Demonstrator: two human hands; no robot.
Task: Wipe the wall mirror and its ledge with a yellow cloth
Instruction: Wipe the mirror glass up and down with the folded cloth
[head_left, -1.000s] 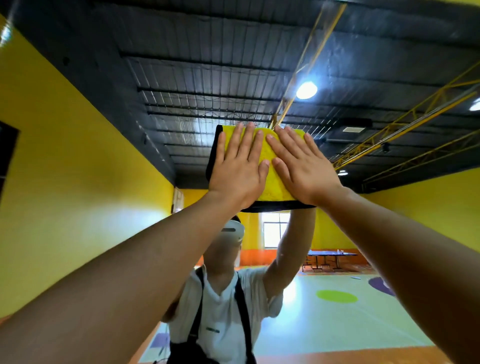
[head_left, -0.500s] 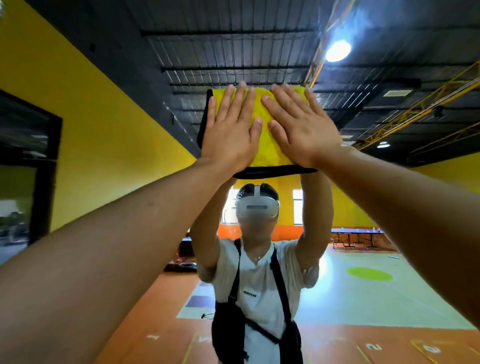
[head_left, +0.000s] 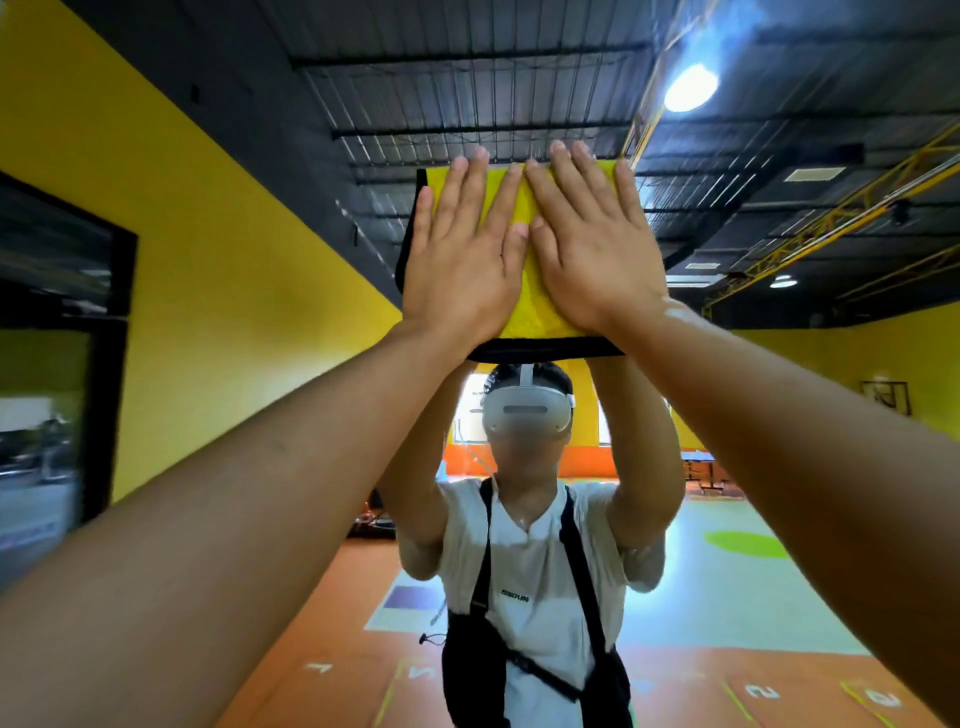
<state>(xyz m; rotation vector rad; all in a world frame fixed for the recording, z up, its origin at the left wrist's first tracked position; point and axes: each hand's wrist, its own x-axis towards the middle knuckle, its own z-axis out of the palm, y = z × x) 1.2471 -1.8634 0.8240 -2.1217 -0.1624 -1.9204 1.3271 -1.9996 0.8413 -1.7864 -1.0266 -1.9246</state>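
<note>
The wall mirror (head_left: 234, 249) fills the view and reflects me, the hall and its ceiling. A yellow cloth (head_left: 525, 296) with a black border lies flat against the glass, high up, just above my reflected head. My left hand (head_left: 462, 260) and my right hand (head_left: 592, 249) press on it side by side, palms flat and fingers spread, thumbs nearly touching. Both arms reach up and forward. The mirror's ledge is out of view.
In the reflection, a person in a white shirt with black straps and a white headset (head_left: 527, 410) stands facing me. Also reflected are yellow walls, a dark window frame (head_left: 62, 338) at the left, an orange and pale floor, and a ceiling lamp (head_left: 691, 88).
The view has tilted down, so more of the reflected body and floor shows. Both hands stay pressed on the cloth, which has slid down the glass towards the reflected head.
</note>
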